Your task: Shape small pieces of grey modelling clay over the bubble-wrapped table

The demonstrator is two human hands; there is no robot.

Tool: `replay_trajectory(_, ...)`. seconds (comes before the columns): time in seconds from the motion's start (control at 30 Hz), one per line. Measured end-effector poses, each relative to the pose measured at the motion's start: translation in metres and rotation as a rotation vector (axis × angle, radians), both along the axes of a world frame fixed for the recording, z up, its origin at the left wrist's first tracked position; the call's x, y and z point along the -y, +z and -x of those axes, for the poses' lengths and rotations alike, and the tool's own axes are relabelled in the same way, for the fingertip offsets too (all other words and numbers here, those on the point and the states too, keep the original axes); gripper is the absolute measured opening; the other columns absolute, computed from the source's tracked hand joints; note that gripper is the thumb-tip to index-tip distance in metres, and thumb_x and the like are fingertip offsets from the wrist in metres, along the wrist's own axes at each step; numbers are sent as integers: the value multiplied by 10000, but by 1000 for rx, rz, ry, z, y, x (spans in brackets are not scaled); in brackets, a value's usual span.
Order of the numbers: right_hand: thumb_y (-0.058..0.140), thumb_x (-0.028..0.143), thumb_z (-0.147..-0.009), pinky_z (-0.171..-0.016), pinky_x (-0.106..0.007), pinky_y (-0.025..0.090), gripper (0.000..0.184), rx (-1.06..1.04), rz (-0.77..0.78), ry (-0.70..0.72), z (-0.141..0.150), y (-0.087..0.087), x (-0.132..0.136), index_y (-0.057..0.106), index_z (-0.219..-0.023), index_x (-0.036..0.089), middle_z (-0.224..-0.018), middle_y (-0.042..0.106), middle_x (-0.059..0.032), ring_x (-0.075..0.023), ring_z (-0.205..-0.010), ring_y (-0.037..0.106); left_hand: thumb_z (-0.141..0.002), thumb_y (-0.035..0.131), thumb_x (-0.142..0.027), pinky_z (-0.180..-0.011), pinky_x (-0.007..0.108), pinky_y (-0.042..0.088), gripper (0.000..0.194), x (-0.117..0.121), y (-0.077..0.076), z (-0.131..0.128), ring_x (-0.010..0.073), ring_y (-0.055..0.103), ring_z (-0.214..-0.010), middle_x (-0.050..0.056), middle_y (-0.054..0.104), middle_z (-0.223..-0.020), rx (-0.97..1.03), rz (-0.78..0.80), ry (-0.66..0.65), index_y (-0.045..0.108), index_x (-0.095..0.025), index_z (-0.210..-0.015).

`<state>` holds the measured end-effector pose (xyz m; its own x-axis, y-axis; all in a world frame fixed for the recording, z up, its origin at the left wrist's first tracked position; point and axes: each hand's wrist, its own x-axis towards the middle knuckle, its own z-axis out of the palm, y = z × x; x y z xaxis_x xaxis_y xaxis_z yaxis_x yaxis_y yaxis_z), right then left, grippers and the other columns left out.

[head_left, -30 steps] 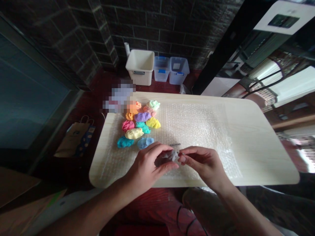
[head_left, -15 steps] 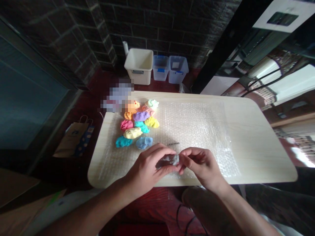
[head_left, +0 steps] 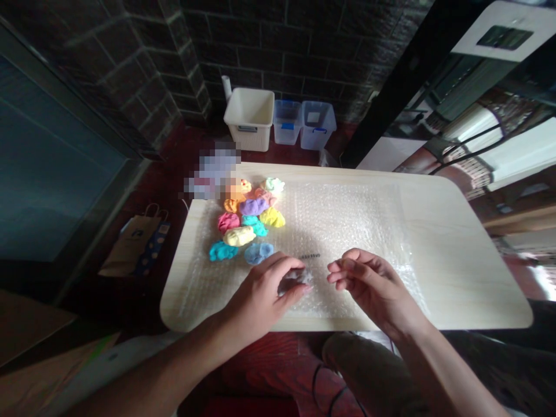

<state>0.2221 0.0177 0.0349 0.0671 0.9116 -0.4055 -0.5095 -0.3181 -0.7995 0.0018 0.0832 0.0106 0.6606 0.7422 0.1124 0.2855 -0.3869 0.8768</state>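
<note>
My left hand [head_left: 264,292] pinches a small grey lump of clay [head_left: 295,278] between thumb and fingers, low over the bubble wrap sheet [head_left: 347,226] on the light wooden table [head_left: 456,255]. My right hand [head_left: 369,286] hovers just right of the lump, apart from it, fingers held together and slightly curled, holding nothing that I can see. A short dark screw-like piece [head_left: 310,255] lies on the wrap just beyond the hands. Several coloured clay lumps [head_left: 249,223] are clustered at the table's far left.
A white bin [head_left: 248,117] and two clear lidded boxes [head_left: 304,123] stand on the red floor by the brick wall. A paper bag [head_left: 135,243] sits on the floor left of the table. A blurred patch covers the table's far left corner.
My right hand has let go of the grey lump and drawn away to the right. The left hand keeps hold of it.
</note>
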Motion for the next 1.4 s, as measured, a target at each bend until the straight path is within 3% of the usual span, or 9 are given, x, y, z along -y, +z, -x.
replay_trajectory(0.13,979,235,-675,-577,-170,604,173,8,52,-36,-5,-8,-2,829,-753,198,-758,822,-45,-125,-630,752,-947,699,-168,-846,358,540,165,0,1,0,213,656,-963,60,675,-1051,-82,-51,-56,650,-194,-1103)
replay_trajectory(0.3,1011,267,-620,-538,-196,563,244,59,26,-42,-3,-13,-3,864,-809,219,-666,785,-23,-112,-574,692,-957,678,-149,-864,388,550,198,1,-1,1,232,654,-985,62,672,-1070,-206,-149,-142,643,-187,-1148)
replay_trajectory(0.43,992,333,-662,-465,-204,512,239,102,26,-23,-2,-12,-4,831,-738,173,-588,731,-21,-107,-494,635,-965,675,-161,-875,392,556,180,2,-5,1,235,651,-992,65,665,-1075,-281,-228,-163,642,-185,-1140)
replay_trajectory(0.53,917,415,-771,-429,-215,493,321,131,22,9,-2,-12,-5,765,-672,150,-586,712,-32,-111,-456,616,-959,683,-164,-877,393,562,180,3,-7,0,237,649,-986,69,663,-1062,-324,-262,-160,643,-177,-1134)
replay_trajectory(0.67,827,467,-865,-479,-245,534,348,140,11,15,-1,-16,-7,752,-764,142,-658,736,-58,-138,-513,664,-968,672,-179,-911,432,559,189,3,-10,0,258,636,-1017,76,657,-1067,-355,-312,-155,639,-170,-1154)
replay_trajectory(0.87,895,419,-793,-517,-276,532,297,271,-21,-109,-7,-24,-7,789,-828,144,-682,736,-50,-145,-555,648,-950,701,-205,-934,473,565,250,3,-6,-2,283,634,-1050,95,661,-1094,-363,-331,-148,635,-155,-1185)
replay_trajectory(1.0,957,355,-713,-689,-336,615,288,272,2,-170,-15,-30,-5,818,-862,151,-786,799,-77,-189,-697,731,-983,656,-261,-949,491,562,235,2,-1,-7,287,631,-1060,106,662,-1105,-315,-322,-130,639,-153,-1192)
replay_trajectory(1.13,939,368,-743,-821,-386,635,323,206,37,-167,-18,-28,-2,807,-926,138,-870,824,-107,-226,-817,780,-1033,548,-223,-939,473,562,208,-3,1,-20,269,641,-1052,112,667,-1109,-261,-357,-64,635,-152,-1208)
replay_trajectory(1.4,913,412,-767,-543,-273,530,320,246,-79,-122,-17,-11,-2,710,-747,165,-675,757,-52,-146,-565,674,-956,648,-132,-867,405,578,133,-15,0,-49,233,657,-952,73,661,-1009,-392,-408,-22,692,-155,-1080)
